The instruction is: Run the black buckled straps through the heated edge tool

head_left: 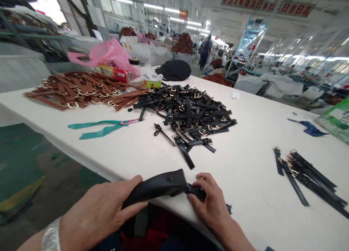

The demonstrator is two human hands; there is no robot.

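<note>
My left hand (106, 207) is closed around a black, curved, handle-like piece (160, 183) with a small raised stud near its wide end. I cannot make out exactly what it is. My right hand (209, 203) pinches a short black strap (198, 193) right beside that wide end, close to the table's front edge. The strap's tail pokes out past my palm, and my fingers hide most of it. Beyond my hands lies a heap of black buckle straps (188, 109) with gold buckles. One loose strap (184, 153) points toward me.
Brown buckle straps (81, 87) are piled at the left of the white table (245, 134). Small pink scissors (131, 122) with teal-wrapped handles lie nearer. Several black straps (313, 178) are grouped at right. A black cap (174, 70) and pink bag (109, 55) sit behind.
</note>
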